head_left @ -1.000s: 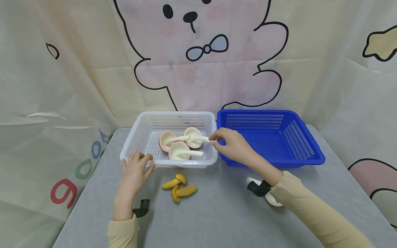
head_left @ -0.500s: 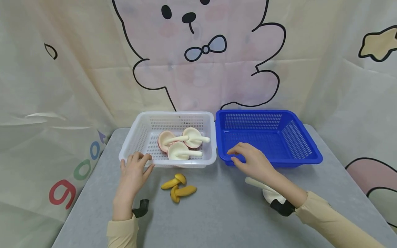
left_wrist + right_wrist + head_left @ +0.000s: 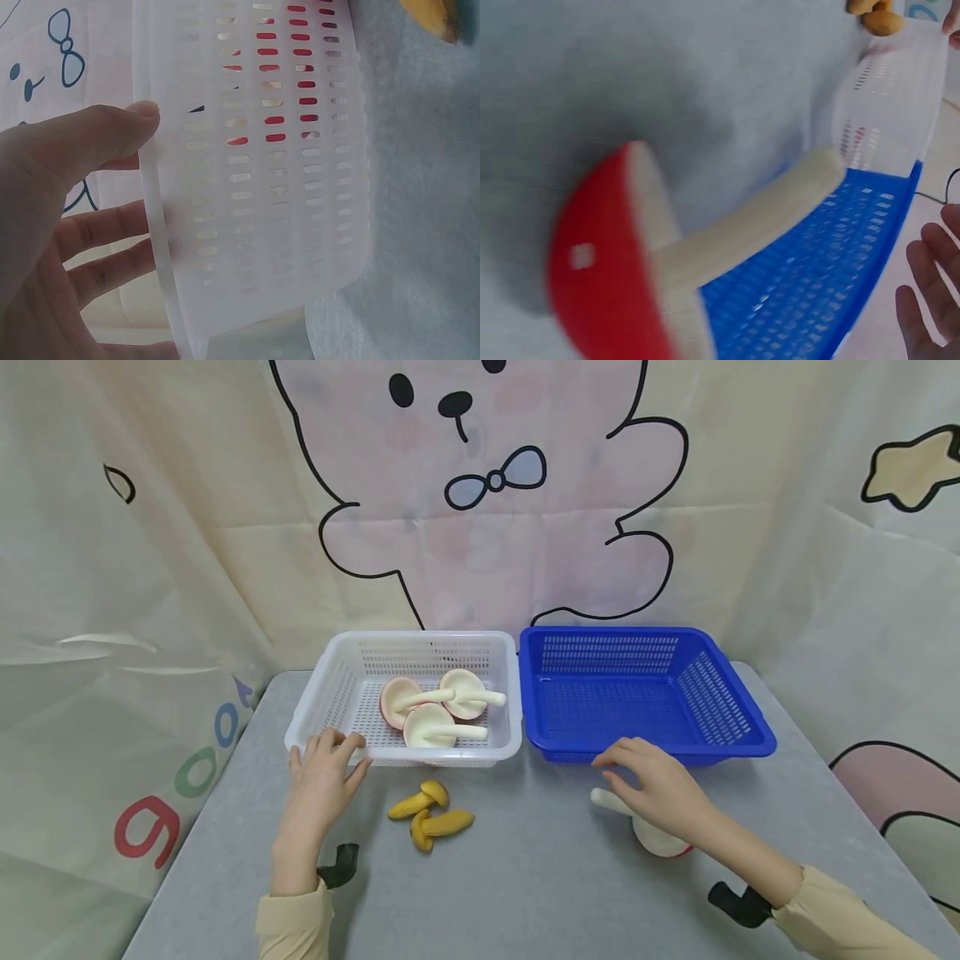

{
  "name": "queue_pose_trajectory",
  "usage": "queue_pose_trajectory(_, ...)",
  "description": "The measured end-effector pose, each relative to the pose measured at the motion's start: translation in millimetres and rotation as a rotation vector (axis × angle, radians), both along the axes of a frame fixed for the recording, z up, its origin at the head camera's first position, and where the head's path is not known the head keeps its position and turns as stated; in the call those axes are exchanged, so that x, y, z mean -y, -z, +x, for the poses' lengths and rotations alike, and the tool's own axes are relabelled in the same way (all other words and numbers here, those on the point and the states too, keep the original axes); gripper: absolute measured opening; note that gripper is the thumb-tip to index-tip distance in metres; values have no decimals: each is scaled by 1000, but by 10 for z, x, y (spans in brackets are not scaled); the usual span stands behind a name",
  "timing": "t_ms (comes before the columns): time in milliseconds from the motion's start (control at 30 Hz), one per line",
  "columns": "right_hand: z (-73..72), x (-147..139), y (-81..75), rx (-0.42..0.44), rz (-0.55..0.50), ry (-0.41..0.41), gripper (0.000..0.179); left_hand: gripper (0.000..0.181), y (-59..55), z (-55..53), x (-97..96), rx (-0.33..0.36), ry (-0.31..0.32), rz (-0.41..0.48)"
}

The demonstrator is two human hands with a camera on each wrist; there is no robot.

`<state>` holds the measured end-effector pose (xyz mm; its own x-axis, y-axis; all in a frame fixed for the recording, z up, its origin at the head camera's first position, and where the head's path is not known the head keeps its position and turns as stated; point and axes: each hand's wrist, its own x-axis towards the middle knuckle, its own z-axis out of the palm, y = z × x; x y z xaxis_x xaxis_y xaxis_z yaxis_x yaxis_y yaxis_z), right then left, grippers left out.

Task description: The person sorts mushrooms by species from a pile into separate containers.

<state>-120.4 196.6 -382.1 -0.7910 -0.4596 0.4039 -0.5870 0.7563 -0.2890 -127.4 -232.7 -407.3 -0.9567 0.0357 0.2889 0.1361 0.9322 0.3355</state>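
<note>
Hovering above a red-capped mushroom [image 3: 657, 842], the right hand [image 3: 651, 783] holds nothing, while the left hand [image 3: 322, 777] pinches the rim of the white basket [image 3: 457, 758].
The right fingers are loosely spread, apart from the mushroom, which lies on the grey table [image 3: 532, 885] in front of the blue basket [image 3: 600, 702]; the left thumb presses outside the rim, fingers inside. Three pale-stemmed mushrooms [image 3: 427, 697] lie in the white basket, and two yellow mushrooms [image 3: 448, 822] lie just in front of it.
</note>
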Motion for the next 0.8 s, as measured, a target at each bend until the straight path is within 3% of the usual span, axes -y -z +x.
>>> queue_pose_trajectory(400, 148, -379, 264, -98, -24, -15, 30, 18, 2, -5, 3, 0, 0, -19)
queue_pose_trajectory(633, 213, -618, 373, -246, 72, -55, 24, 18, 3, -5, 4, 9, -3, -24)
queue_pose_trajectory(800, 260, -764, 409, -250, 79, -105, 23, 18, 8, -3, 7, 5, -6, -21)
